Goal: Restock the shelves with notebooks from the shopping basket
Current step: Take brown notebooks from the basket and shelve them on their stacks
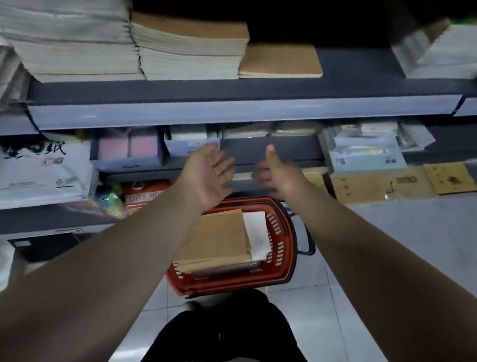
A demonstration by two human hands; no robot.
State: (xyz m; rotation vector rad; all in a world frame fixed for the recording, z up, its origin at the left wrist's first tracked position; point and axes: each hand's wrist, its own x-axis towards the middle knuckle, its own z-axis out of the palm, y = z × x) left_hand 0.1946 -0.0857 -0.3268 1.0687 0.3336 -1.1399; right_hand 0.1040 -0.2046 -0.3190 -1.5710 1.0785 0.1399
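The notebooks [219,238] waiting to be shelved lie flat in a red plastic shopping basket [290,241] on the tiled floor [405,231], at the foot of the shelving. They are thin books with plain brown kraft covers and pale page edges, piled in 1 stack that fills most of the basket. A white-covered sheet or book [258,231] lies beside the stack, against the basket's right wall.

Both arms reach forward above the basket, in front of the middle shelves. The left hand [209,174] is held palm inward with its fingers [227,167] straight and close together, holding nothing. The right hand [277,175] faces it with the thumb raised and the other fingers stretched toward the left hand, also holding nothing. Motion blur hides the fingertips of both. The 2 hands are near each other but apart.

On the upper shelf [364,73], more of the same brown notebooks are already in place: a tall stack [187,51] near the front edge, and just to its right, touching it, a low stack [282,60] only a few books high. Left of these, plastic-wrapped bundles [56,14] of paper goods reach the shelf's left end.
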